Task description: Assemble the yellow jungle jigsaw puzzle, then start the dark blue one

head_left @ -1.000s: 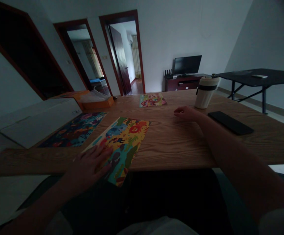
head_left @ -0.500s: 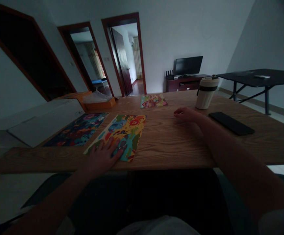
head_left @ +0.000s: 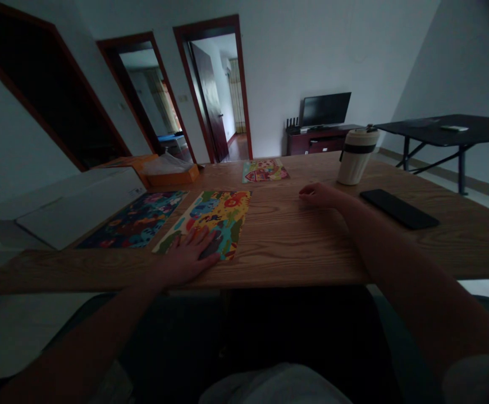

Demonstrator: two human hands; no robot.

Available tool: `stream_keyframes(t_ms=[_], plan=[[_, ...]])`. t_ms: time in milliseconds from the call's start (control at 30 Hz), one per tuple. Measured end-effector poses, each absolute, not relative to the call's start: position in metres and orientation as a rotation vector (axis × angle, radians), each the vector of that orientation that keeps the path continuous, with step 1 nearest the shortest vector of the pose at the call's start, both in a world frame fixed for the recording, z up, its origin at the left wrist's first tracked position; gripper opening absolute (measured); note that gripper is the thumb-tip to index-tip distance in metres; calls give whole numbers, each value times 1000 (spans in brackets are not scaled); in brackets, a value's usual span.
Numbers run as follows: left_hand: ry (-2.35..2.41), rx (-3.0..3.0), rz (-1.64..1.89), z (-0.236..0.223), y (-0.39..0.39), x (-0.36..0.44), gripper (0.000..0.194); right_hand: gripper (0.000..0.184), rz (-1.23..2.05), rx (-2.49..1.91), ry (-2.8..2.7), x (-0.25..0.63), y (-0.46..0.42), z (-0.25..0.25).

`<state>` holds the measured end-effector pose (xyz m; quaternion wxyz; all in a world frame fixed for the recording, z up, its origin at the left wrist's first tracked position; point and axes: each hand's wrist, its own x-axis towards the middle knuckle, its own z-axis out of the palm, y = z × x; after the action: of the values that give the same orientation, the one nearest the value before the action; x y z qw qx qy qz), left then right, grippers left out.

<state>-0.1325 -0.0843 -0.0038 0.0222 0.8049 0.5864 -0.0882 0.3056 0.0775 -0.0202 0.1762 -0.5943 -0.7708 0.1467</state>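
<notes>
My left hand [head_left: 191,258] lies flat with fingers spread on the near part of a colourful cartoon picture sheet [head_left: 227,216], yellow, green and blue. To its left is a dark blue picture sheet [head_left: 132,224], flat beside a white box. My right hand [head_left: 318,195] rests on the wooden table, right of the yellow sheet, its fingers curled loosely inward; nothing shows in them. Farther back lies a smaller pink and yellow picture sheet [head_left: 265,171]. Right of my right hand lies a black phone-like slab [head_left: 398,209], with a cream tumbler [head_left: 356,160] behind it.
The long white box [head_left: 88,207] stands along the table's left side. Behind it is an orange open box [head_left: 174,177] with clear plastic [head_left: 166,164] in it. The wooden table's front edge [head_left: 295,283] runs just before me. A black folding table [head_left: 450,132] stands at right.
My left hand has slid forward and slightly right, and the yellow picture sheet has shifted with it, away from the table's front edge. My right hand has stayed in place.
</notes>
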Motion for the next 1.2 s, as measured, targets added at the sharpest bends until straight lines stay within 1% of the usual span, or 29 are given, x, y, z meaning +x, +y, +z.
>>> stream_keyframes(t_ms=[433,733,933,1033,1200], plan=[[2044,2238,-267,-4,10,-118,87,31,406,-1734,-2162,300,69,-12],[2136,2220,-213,-15,17,-126,88,33,397,-1750,-2177,298,73,-13],[2125,2208,-253,-7,43,-120,88,40,309,-1900,-2265,263,116,-9],[2106,2235,-236,-9,72,-120,90,47,207,-1833,-2309,234,152,-9],[2056,2255,-232,-14,130,-124,92,55,160,-1691,-2364,193,204,-21]])
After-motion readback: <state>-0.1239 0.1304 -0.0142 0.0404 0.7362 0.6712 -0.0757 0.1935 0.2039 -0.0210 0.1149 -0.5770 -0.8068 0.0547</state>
